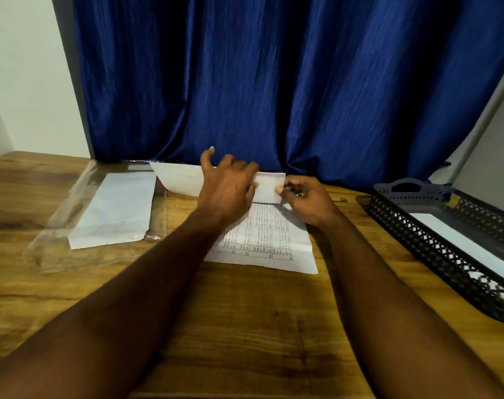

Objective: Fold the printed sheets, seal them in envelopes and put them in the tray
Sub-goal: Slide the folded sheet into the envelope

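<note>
A printed sheet with a table of text lies flat in the middle of the wooden table. At its far end a white envelope is held up between both hands. My left hand covers the envelope's left part with the fingers spread over it. Fingertips of my right hand pinch its right edge. A white flap or second sheet sticks out to the left behind my left hand. A black lattice tray stands at the right with a white envelope inside.
A clear plastic sleeve with white envelopes in it lies at the left. A pen lies behind my right hand. A blue curtain hangs right behind the table. A grey slanted panel rises behind the tray.
</note>
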